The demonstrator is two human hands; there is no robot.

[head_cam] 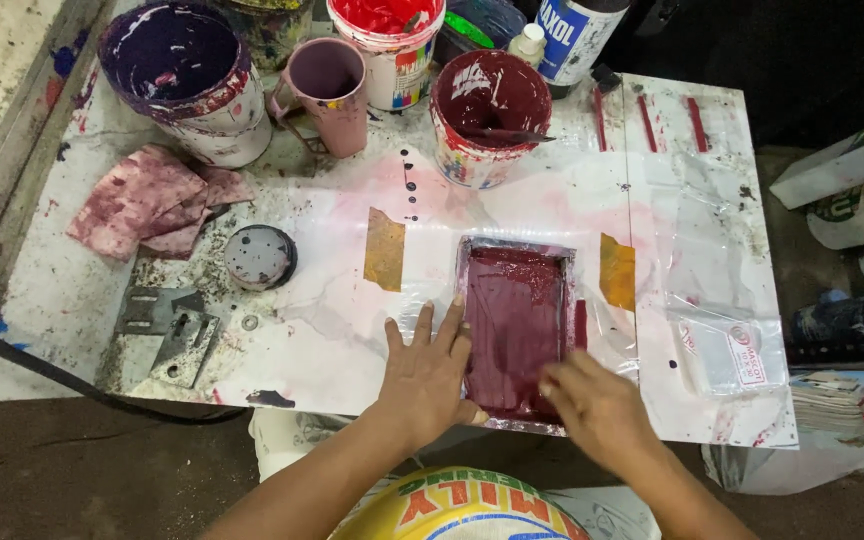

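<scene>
A small rectangular tray of dark maroon paint [515, 325] lies on a clear plastic sheet [652, 250] near the front edge of the white worktop [332, 330]. My left hand [430, 375] rests flat beside the tray's left rim, fingers spread and touching it. At the tray's near right corner, my right hand [597, 405] has its fingers curled down onto the paint surface; whether it holds anything is hidden. Two yellowish tape strips [384, 249] [617, 271] hold the sheet on either side of the tray.
Along the back stand a purple-stained bucket [184, 70], a pink mug [328, 92], a red paint tub [392, 45] and a maroon paint tub with a stick [487, 115]. A stained rag [152, 200], round lid [260, 256] and metal brackets [172, 330] lie left. A plastic bag [727, 350] lies right.
</scene>
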